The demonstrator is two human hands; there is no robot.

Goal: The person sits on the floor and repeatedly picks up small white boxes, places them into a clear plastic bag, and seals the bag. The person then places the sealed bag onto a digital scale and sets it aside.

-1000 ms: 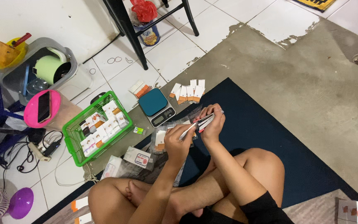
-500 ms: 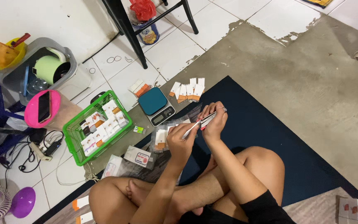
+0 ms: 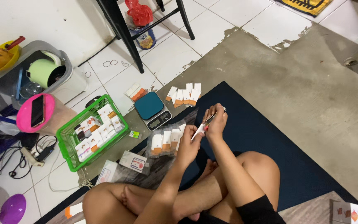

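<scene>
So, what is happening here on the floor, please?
A person sits cross-legged on a dark blue mat. Both hands are raised together over it: the left hand and right hand hold a small white packet and a thin tool between them. More packets lie beside the knees, others in a row past a small scale, and a green basket holds many more.

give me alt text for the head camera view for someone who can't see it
A person sits cross-legged on a dark blue mat, left hand and right hand together holding a small white packet. Nearby lie a teal scale, rows of packets and a green basket.
</scene>
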